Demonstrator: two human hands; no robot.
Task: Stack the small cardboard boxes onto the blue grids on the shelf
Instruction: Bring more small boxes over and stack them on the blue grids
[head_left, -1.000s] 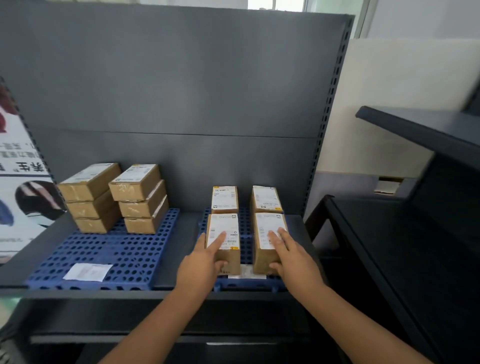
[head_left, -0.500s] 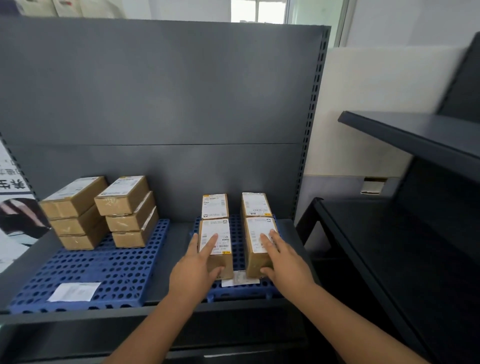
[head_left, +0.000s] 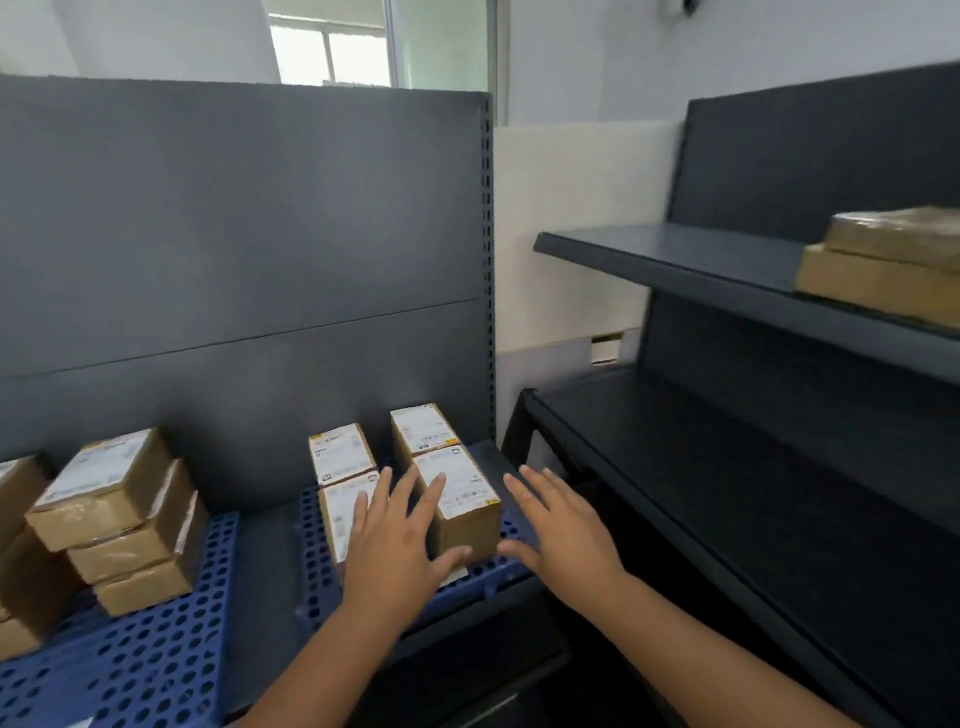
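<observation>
Several small cardboard boxes with white labels stand on the right blue grid: two at the back, two in front. My left hand lies with straight fingers over the front left box, fingertips reaching the front right one. My right hand hovers open just right of the front right box, holding nothing. On the left blue grid stand stacked boxes, three high.
The grey shelf back panel rises behind the grids. To the right stands a second dark shelf unit; its upper board carries larger cardboard boxes. A white wall and a window lie beyond.
The view has swung right and up. My right hand has come off the front right box and now hovers beside it. My left hand has shifted right across the front boxes.
</observation>
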